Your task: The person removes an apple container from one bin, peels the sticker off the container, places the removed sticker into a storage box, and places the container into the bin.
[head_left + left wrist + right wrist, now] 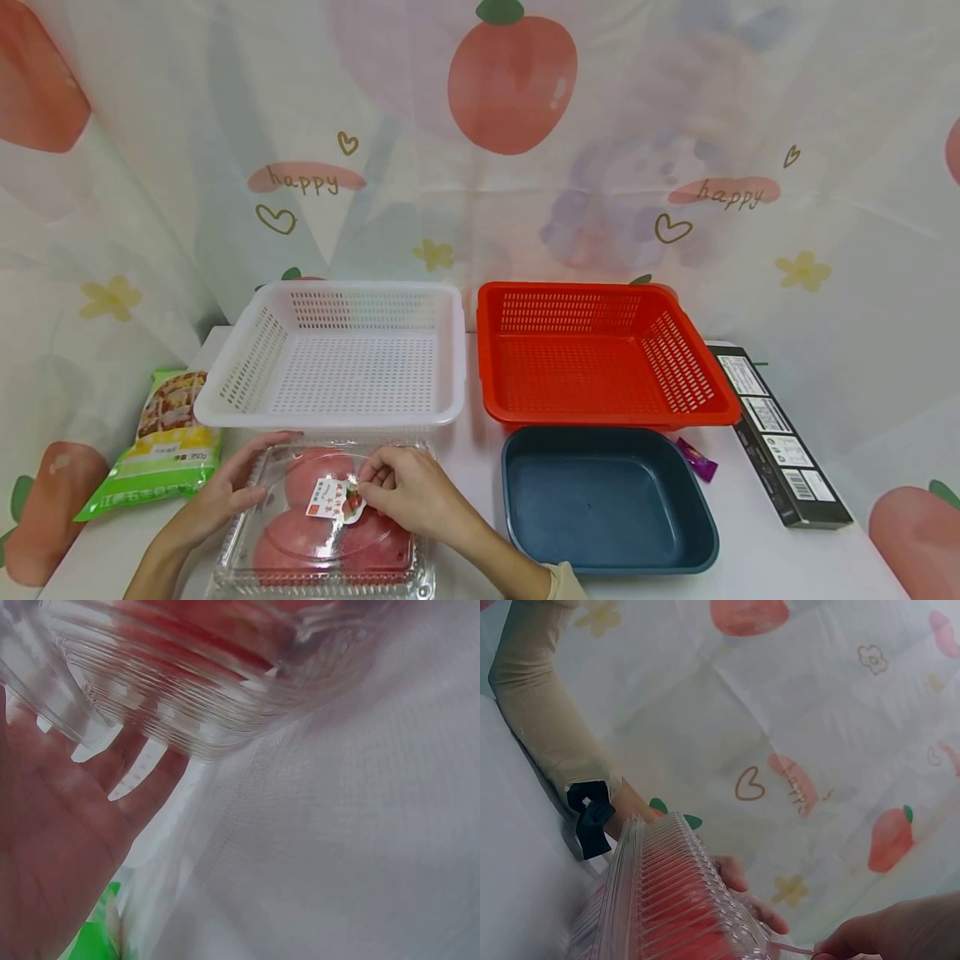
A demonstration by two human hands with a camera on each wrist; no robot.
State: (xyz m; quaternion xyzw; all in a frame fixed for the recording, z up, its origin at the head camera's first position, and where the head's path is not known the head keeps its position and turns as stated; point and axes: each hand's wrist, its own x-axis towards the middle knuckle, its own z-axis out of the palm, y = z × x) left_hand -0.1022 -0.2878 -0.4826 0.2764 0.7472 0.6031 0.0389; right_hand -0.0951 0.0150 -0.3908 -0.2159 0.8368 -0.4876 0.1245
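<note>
A clear plastic box [247, 546] with a ribbed lid holds several large, round red fruits [292, 537]; their exact kind is unclear. On its lid is a white label [327, 498] with red print and a picture. My right hand [412, 492] pinches the label's right edge between thumb and forefinger. In the right wrist view, a thin strip of the label [791, 948] stretches from the lid to the fingertips. My left hand [217, 498] rests against the box's left side, fingers extended towards the back corner. The left wrist view shows these fingers [154, 791] spread and fairly straight against the ribbed wall.
Behind the box stands a white basket [442, 417], with a red basket [491, 367] to its right. A dark blue basin [517, 508] sits in front of the red one. A green food bag [161, 458] lies left; a purple packet [697, 460] and a long black box [783, 450] lie right.
</note>
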